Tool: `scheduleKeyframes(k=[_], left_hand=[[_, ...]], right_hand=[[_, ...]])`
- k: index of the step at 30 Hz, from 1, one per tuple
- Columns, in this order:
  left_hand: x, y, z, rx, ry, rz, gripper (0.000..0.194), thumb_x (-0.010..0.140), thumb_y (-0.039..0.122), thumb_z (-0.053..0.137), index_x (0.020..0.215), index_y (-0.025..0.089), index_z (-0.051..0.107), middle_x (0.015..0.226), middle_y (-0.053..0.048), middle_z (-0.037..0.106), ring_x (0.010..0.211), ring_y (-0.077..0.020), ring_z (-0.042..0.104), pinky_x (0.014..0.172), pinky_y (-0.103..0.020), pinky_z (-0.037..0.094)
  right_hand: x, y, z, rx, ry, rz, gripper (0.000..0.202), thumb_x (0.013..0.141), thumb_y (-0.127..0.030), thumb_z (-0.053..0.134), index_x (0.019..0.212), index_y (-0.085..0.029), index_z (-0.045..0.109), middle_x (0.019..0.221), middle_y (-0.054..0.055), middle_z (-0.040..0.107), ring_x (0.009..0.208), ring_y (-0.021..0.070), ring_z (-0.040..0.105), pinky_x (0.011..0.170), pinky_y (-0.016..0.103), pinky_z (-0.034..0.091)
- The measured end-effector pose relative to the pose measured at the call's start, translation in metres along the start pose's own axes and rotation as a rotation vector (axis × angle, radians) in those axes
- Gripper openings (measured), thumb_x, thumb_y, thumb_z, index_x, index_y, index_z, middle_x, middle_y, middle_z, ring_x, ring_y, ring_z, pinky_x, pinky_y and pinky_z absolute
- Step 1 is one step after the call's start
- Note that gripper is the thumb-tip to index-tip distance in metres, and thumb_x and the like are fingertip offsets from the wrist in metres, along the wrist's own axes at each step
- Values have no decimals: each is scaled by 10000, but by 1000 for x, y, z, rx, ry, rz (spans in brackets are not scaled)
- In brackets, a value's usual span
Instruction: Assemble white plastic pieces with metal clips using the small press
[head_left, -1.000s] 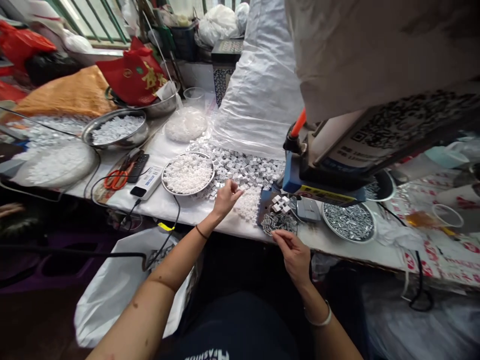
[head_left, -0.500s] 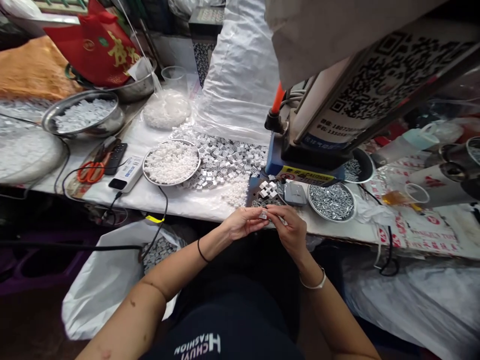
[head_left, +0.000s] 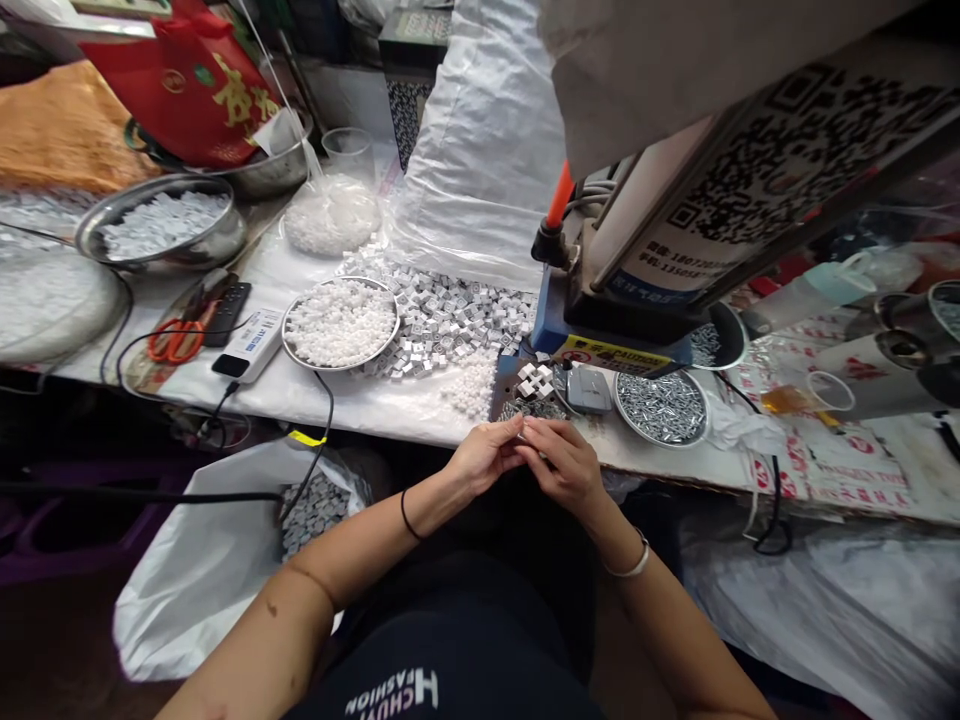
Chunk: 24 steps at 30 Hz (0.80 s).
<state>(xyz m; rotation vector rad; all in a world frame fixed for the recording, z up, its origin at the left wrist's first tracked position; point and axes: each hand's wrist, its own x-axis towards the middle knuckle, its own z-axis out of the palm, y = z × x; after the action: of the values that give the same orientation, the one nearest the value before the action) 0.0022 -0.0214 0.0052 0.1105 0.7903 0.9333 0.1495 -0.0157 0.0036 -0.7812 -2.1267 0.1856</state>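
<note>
Head view: pinched piece (head_left: 523, 435) mostly hidden

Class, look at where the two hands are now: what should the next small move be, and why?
Perhaps ease the hands slightly apart. The left hand and right hand meet at the near side of the bench, close to the pile of small metal pieces, and their fingers hide whatever may lie between.
</note>
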Motion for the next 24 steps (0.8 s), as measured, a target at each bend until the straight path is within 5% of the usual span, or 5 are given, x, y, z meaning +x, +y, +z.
scheduleKeyframes(k=[6,11,13,17,24], left_hand=[[-3,-2,0,323,-25,158,354,726,450,676,791,102,696,719,-49,661,669,-125,608,667,-245,499],[18,22,3,906,94,832,343,778,378,633,1051,176,680,1018,-79,633,946,-186,586,884,-306,451],[37,30,1,1001,46,978,425,759,337,659,1157,194,619,1159,-91,579,1084,-209,536,975,-329,406],[67,30,-4,1052,-118,948,443,788,316,623,1206,179,572,1208,-110,567,1143,-236,515,1005,-367,399],[73,21,-6,935,-137,877,415,813,324,584,1200,174,570,1217,-108,565,1039,-210,566,915,-334,466]], right_hand=[[-7,-1,-1,-5,25,112,312,800,-89,601,1069,-238,649,1020,58,700,895,189,640,737,338,577],[24,21,-15,-68,143,383,139,820,-201,615,932,-234,690,876,28,713,784,161,657,694,289,552],[36,36,-14,-81,163,424,103,814,-246,625,882,-222,698,856,35,714,789,174,663,701,297,545],[46,56,-5,-106,76,426,118,812,-285,614,785,-225,713,792,43,722,767,195,670,680,304,536],[45,59,-2,-69,3,418,149,819,-274,587,797,-228,727,808,45,732,777,198,675,709,306,531]])
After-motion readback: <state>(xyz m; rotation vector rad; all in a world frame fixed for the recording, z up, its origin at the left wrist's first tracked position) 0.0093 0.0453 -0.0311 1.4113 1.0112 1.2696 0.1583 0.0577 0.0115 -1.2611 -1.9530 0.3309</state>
